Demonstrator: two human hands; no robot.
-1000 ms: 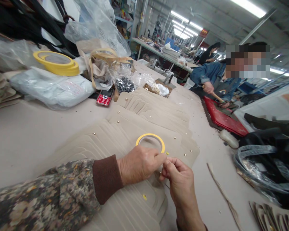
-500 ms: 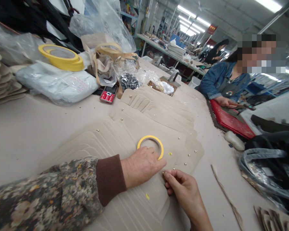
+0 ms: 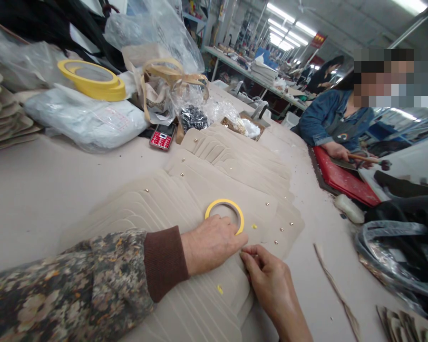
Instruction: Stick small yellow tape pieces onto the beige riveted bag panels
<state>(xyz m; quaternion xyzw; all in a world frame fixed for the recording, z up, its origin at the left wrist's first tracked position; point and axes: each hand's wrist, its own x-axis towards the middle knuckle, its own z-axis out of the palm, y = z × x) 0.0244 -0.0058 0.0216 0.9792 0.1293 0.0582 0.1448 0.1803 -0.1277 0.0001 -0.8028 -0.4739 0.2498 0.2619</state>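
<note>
My left hand (image 3: 214, 243) is closed on a yellow tape roll (image 3: 224, 203), which stands out above the knuckles over the fanned beige panels (image 3: 214, 185). Just to its right, my right hand (image 3: 269, 275) pinches thumb and forefinger together at a panel edge, on a small metal stud mostly hidden by the fingertips. The two hands nearly touch. Small shiny studs (image 3: 281, 229) dot the panels near their edges. Bits of yellow tape (image 3: 220, 289) stick to the panels beside both hands.
Behind the panels lie a red-keyed phone (image 3: 162, 137), an open box (image 3: 248, 127) and plastic bags (image 3: 89, 121) topped by more yellow tape rolls (image 3: 92, 80). At right, a co-worker (image 3: 338, 118) holds a hammer over a red board (image 3: 338, 178). A twisted strip (image 3: 337, 289) lies near black bags (image 3: 403, 247).
My right fingertips have moved slightly up and closed over the stud that showed before. My left hand keeps its place with the tape roll. The co-worker's hammer has shifted.
</note>
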